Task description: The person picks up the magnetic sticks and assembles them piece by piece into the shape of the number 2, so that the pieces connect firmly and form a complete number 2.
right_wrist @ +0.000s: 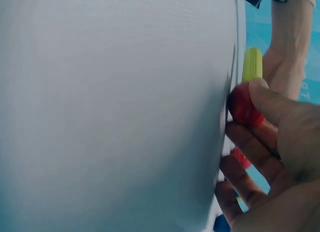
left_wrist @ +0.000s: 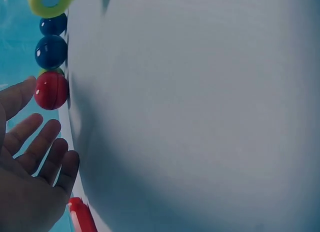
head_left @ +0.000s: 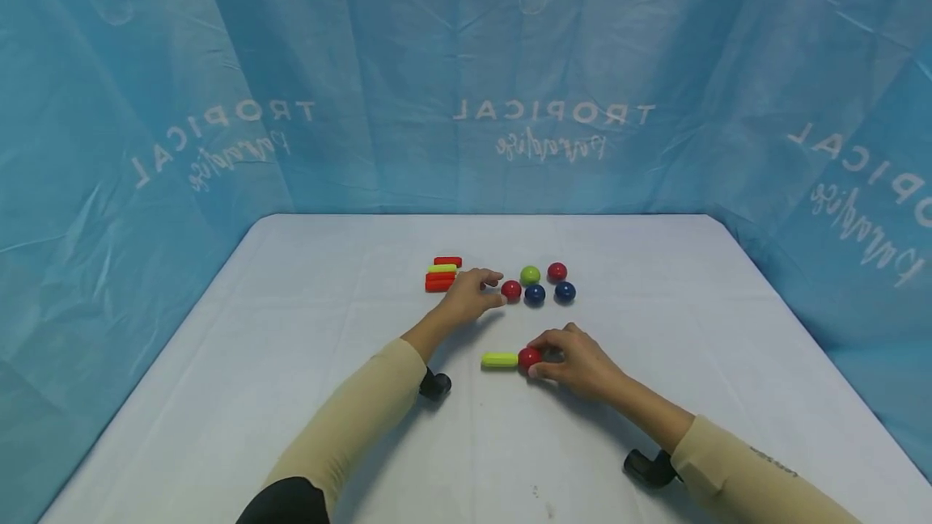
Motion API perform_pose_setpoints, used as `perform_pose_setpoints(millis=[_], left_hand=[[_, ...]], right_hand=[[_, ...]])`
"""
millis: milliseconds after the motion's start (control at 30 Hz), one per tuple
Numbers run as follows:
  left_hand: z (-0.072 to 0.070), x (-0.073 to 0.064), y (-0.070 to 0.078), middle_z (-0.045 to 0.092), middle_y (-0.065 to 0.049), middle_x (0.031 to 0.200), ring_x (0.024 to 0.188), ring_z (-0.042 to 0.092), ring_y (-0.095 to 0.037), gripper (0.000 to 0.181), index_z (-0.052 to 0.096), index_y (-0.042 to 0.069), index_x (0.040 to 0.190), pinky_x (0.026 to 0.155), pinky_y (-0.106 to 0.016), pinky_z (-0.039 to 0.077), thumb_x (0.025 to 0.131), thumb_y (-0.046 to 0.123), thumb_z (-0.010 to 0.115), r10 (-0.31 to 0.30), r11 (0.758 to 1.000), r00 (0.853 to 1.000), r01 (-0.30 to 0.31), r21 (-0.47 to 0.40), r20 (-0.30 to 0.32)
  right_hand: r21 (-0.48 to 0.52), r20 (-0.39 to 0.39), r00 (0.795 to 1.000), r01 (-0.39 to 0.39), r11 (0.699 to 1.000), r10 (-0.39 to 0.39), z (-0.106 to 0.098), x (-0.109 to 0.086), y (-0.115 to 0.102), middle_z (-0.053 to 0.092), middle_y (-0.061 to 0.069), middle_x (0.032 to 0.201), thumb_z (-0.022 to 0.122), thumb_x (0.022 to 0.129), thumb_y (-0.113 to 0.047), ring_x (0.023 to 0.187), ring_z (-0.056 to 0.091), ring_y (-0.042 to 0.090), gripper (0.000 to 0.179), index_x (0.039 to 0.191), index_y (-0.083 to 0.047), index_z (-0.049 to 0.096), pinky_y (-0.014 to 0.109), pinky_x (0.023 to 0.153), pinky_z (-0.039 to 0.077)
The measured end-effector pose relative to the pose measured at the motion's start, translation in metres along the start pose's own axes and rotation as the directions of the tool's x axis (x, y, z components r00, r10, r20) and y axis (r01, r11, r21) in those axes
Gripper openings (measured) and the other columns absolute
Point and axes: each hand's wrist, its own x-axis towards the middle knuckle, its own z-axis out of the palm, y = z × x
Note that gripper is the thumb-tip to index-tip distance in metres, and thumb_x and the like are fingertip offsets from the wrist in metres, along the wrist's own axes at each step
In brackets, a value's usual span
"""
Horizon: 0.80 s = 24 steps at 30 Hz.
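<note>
My right hand [head_left: 580, 361] pinches a red ball [head_left: 529, 358] between thumb and fingers on the white table. Against that ball's left side lies a yellow-green stick [head_left: 498, 360], end-on to it. Farther back, my left hand [head_left: 469, 296] reaches beside another red ball [head_left: 511, 290], its fingers loosely spread. In the left wrist view the thumb tip is right by this red ball [left_wrist: 51, 90]; whether they touch I cannot tell. The right wrist view has the thumb over the held red ball [right_wrist: 244, 104], with the yellow-green stick [right_wrist: 253, 64] beyond it.
Right of the left hand sit a green ball [head_left: 530, 275], a red ball [head_left: 557, 272] and two blue balls [head_left: 535, 295]. Red sticks [head_left: 440, 285] and a yellow-green stick [head_left: 442, 268] lie stacked front to back at its left. A blue curtain [head_left: 466, 87] surrounds the white table [head_left: 218, 395].
</note>
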Motion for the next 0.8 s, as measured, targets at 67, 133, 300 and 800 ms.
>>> perform_pose_setpoints(millis=[67, 133, 300, 800], left_hand=[[0.002, 0.003, 0.001, 0.058, -0.003, 0.127, 0.119, 0.049, -0.022, 0.049, 0.054, 0.018, 0.132, 0.094, -0.037, 0.048, 0.086, 0.024, 0.067, 0.013, 1.0, 1.0, -0.013, 0.014, 0.01], [0.003, 0.006, 0.001, 0.058, -0.004, 0.127, 0.119, 0.049, -0.022, 0.049, 0.053, 0.018, 0.133, 0.095, -0.037, 0.048, 0.086, 0.025, 0.067, 0.024, 0.999, 1.0, -0.025, 0.025, 0.012], [0.006, 0.011, 0.004, 0.058, -0.003, 0.127, 0.118, 0.048, -0.021, 0.049, 0.054, 0.019, 0.132, 0.095, -0.038, 0.046, 0.086, 0.025, 0.068, 0.025, 0.999, 1.0, -0.026, 0.046, 0.008], [0.013, 0.017, 0.005, 0.059, -0.001, 0.121, 0.113, 0.045, -0.019, 0.046, 0.058, 0.021, 0.128, 0.09, -0.036, 0.045, 0.084, 0.023, 0.07, -0.006, 0.996, 1.0, 0.005, 0.088, 0.016]], right_hand=[[0.004, 0.0, 1.0, 0.002, 1.0, -0.002, 0.001, 0.0, 0.0, 0.065, -0.009, 0.094, 0.078, 0.074, -0.031, 0.087, 0.046, 0.012, 0.037, 0.108, -0.02, 0.069, 0.027, 0.073, 0.039], [0.0, -0.002, 1.0, 0.002, 1.0, -0.002, 0.001, 0.0, -0.001, 0.064, -0.009, 0.094, 0.078, 0.074, -0.031, 0.087, 0.046, 0.013, 0.037, 0.108, -0.02, 0.069, 0.027, 0.072, 0.039], [-0.01, -0.011, 1.0, 0.011, 1.0, -0.011, 0.001, -0.001, -0.002, 0.063, -0.009, 0.093, 0.079, 0.074, -0.031, 0.087, 0.047, 0.012, 0.036, 0.107, -0.02, 0.069, 0.027, 0.072, 0.04], [-0.017, -0.024, 0.999, 0.022, 1.0, -0.023, 0.001, -0.002, 0.002, 0.064, -0.01, 0.093, 0.078, 0.074, -0.031, 0.086, 0.047, 0.011, 0.035, 0.106, -0.021, 0.069, 0.026, 0.072, 0.039]])
